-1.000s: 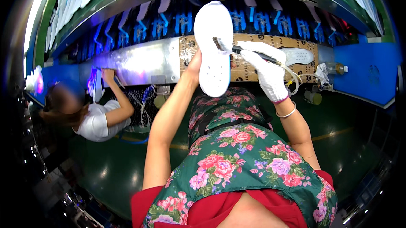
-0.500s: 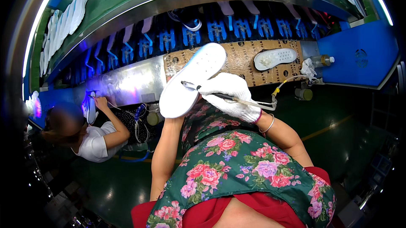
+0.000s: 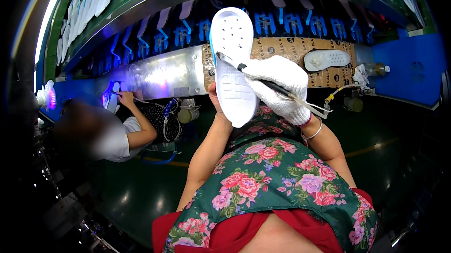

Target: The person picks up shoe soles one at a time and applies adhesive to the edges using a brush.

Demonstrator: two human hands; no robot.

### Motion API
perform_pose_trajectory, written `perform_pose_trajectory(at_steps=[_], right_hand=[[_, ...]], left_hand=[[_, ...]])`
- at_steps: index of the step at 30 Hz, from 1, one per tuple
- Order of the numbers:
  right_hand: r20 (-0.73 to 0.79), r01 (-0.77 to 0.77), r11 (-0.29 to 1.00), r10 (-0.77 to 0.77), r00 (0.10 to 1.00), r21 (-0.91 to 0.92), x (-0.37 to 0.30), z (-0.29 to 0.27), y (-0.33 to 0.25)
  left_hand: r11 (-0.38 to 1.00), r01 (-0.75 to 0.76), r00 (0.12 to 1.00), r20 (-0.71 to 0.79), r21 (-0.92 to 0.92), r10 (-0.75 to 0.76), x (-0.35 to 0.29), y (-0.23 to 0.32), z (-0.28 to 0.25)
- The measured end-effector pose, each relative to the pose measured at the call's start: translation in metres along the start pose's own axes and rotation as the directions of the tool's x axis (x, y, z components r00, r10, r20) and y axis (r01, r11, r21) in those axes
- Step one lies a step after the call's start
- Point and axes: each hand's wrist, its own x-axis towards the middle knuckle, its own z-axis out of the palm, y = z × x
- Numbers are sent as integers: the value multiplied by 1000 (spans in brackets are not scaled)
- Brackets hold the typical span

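A white shoe sole with small holes near its far end is held up before me, its length pointing away from me. My bare left hand grips it from below and along its left edge; most of the fingers are hidden behind it. In a white knitted glove, my right hand is closed around a dark-handled brush with a tube at its rear. The brush's tip is over the sole's middle, near its left edge; whether it touches cannot be made out.
Behind the sole, cardboard covers part of a metal ledge. Another pale sole lies on it, near a plastic bottle. Blue clamps move-line the back. A co-worker sits at left. Several soles stand upper left.
The sole has swung from a slant to nearly straight away from me, showing more of its holed face. Both hands have shifted right with it, and the whole view has shifted too.
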Motion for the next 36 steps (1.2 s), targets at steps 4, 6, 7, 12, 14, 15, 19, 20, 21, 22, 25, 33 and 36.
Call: perform_pose_trajectory(at_steps=[4, 6, 7, 12, 14, 15, 19, 20, 21, 22, 25, 33, 36], right_hand=[[-21, 69, 996, -70, 997, -51, 4, 2, -2], [-24, 87, 994, -89, 996, -71, 7, 2, -3], [-25, 101, 991, -103, 994, -86, 9, 1, -3], [-84, 173, 979, -182, 980, -108, 23, 4, 5], [-95, 106, 989, -116, 989, -105, 23, 5, 5], [-124, 28, 998, -35, 992, -59, 17, 11, 7], [-290, -191, 952, 258, 921, 240, -11, 43, 6], [-291, -194, 948, 266, 919, 252, -8, 41, 5], [-290, -195, 943, 272, 918, 268, -3, 39, 1], [-256, -159, 964, 212, 943, 212, 7, 26, 0], [-225, -85, 992, 104, 969, 92, 16, 19, 2], [-248, -121, 983, 152, 957, 136, -5, 36, 11], [-255, -115, 989, 135, 957, 92, -13, 39, 20]], left_hand=[[995, 29, 1000, -3, -97, -30, 4, -4, 10], [989, 39, 994, -97, -143, -53, 9, -8, 22], [999, 22, 982, -189, 28, -16, 12, -10, 29], [999, 2, 984, -181, 36, 5, 18, -21, 37], [986, 14, 968, -250, 167, 29, 17, -27, 37], [982, 33, 961, -277, 187, 21, 17, -29, 36], [986, 41, 976, -218, 163, -5, 20, -33, 22], [984, 41, 952, -306, 175, 15, 22, -34, 29], [980, 38, 920, -390, 194, 42, 26, -34, 38], [982, 23, 947, -319, 186, 38, 26, -31, 31], [978, 8, 974, -223, 208, 40, 28, -25, 25], [999, -11, 971, -239, 41, 20, 42, -26, 15], [976, -27, 953, -288, 217, 91, 42, -25, 29]])
